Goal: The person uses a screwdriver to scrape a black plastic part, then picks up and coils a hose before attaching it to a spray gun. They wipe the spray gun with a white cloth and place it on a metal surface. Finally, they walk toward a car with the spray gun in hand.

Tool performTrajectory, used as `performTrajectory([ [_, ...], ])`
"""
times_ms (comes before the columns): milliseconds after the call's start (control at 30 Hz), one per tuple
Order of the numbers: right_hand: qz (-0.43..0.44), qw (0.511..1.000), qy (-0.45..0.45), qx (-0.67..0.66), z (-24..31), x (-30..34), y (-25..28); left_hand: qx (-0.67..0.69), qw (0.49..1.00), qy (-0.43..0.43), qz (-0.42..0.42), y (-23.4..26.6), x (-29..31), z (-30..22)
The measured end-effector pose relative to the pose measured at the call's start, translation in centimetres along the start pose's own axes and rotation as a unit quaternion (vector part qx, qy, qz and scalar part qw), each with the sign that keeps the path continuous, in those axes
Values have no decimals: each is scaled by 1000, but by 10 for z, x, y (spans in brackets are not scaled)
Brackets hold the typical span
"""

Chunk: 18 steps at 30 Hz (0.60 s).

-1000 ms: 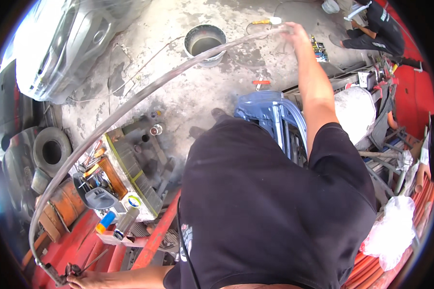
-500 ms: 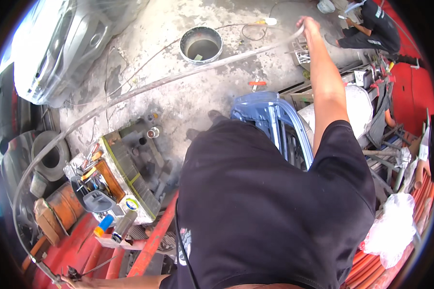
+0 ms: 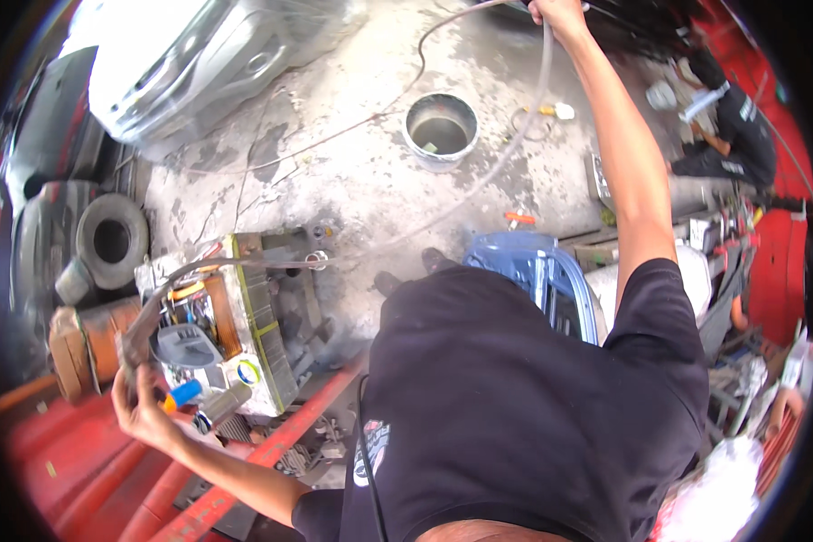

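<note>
A long grey hose (image 3: 499, 167) sags in a curve between my two raised arms. My right hand (image 3: 560, 13), at the top edge with the arm stretched far forward, is closed round it. At the lower left, my left hand (image 3: 146, 411) has its fingers curled at the hose's other stretch, beside the tool table; motion blurs the grip and whatever fitting is there. A further length of hose (image 3: 425, 41) runs from near my right hand back across the floor. Beneath the sag stands a black bucket (image 3: 468, 155), with a little inside.
A plastic-covered car (image 3: 235, 68) is at the upper left, near a tyre (image 3: 111, 240). The tool table (image 3: 264, 330) stands left, with red beams (image 3: 312, 411) below. A blue door panel (image 3: 524, 253) lies in front of me. A person in dark clothes (image 3: 741, 135) crouches at the upper right.
My left hand has come up and inward from the lower edge. My right hand has moved farther forward, and the hose has gone from nearly taut to sagging. My view has shifted left.
</note>
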State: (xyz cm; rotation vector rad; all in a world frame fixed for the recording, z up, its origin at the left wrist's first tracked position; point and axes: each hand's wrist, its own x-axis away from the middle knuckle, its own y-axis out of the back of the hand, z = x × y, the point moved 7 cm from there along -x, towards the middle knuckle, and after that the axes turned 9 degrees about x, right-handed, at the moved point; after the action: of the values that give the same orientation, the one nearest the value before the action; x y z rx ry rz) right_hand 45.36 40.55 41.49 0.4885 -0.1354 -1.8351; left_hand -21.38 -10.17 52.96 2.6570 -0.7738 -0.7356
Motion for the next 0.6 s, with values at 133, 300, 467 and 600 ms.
performTrajectory([
  [133,81,989,111,49,73,5,-45,-61,996,28,52,-41,53,30],
  [300,-79,863,438,238,22,-48,-103,-142,986,34,77,-99,116,101],
  [467,108,950,294,-17,122,-23,-136,-42,974,181,133,-157,173,148],
  [600,169,956,194,-143,150,9,-191,48,962,230,142,-178,203,206],
])
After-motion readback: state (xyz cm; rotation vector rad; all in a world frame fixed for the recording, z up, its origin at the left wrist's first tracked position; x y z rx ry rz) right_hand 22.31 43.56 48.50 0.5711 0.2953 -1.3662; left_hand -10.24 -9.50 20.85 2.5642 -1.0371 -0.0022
